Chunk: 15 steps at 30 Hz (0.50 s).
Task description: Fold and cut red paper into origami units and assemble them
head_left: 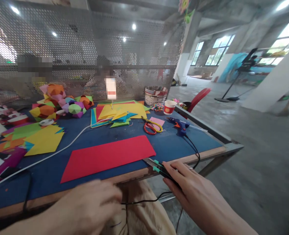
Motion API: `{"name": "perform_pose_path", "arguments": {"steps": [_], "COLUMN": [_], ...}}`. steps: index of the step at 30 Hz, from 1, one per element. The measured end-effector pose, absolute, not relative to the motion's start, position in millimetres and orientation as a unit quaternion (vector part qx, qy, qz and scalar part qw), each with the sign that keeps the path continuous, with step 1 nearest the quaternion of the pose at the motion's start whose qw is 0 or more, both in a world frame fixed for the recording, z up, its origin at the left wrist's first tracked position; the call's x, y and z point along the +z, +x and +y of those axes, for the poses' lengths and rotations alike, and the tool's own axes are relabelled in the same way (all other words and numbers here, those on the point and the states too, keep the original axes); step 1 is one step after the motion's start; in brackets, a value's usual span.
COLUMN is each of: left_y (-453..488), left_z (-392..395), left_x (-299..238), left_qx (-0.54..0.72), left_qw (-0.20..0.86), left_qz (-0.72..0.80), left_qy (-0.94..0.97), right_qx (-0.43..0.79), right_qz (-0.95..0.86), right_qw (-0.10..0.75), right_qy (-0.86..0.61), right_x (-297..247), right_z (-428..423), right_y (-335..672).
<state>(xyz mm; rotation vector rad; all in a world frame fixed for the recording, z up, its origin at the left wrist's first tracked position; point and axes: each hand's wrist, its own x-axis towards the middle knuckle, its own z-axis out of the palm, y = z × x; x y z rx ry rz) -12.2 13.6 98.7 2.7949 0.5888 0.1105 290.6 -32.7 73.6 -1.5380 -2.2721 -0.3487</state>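
Blurred by motion, my left hand hangs in front of the table's near edge, below the red sheet. Its fingers look curled, but the smear hides whether anything is in them. A red paper rectangle lies flat on the blue tabletop, with slanted short sides. My right hand is closed around black scissors with teal collars at the table's edge. Their metal tips point left and reach the sheet's lower right corner; the grip is partly hidden under the fingers.
Red-and-yellow-handled scissors, a blue glue gun and a paper cup stand or lie at the right. Coloured paper is piled behind. Folded paper balls sit back left. A white cable crosses the table.
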Motion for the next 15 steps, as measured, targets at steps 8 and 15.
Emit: {"name": "perform_pose_path", "arguments": {"steps": [8, 15], "left_y": [33.1, 49.9], "left_z": [126.8, 144.7], "left_x": [104.9, 86.9], "left_qx": [0.075, -0.022], "left_qw": [0.055, 0.155], "left_qz": [0.145, 0.125], "left_qy": [0.985, 0.980], "right_qx": [-0.106, -0.089], "right_qz": [-0.806, -0.812], "right_qw": [0.152, 0.120], "right_qy": [-0.562, -0.564], "right_x": [83.8, 91.3], "right_z": [-34.4, -33.9], "right_y": [285.7, 281.4]}}
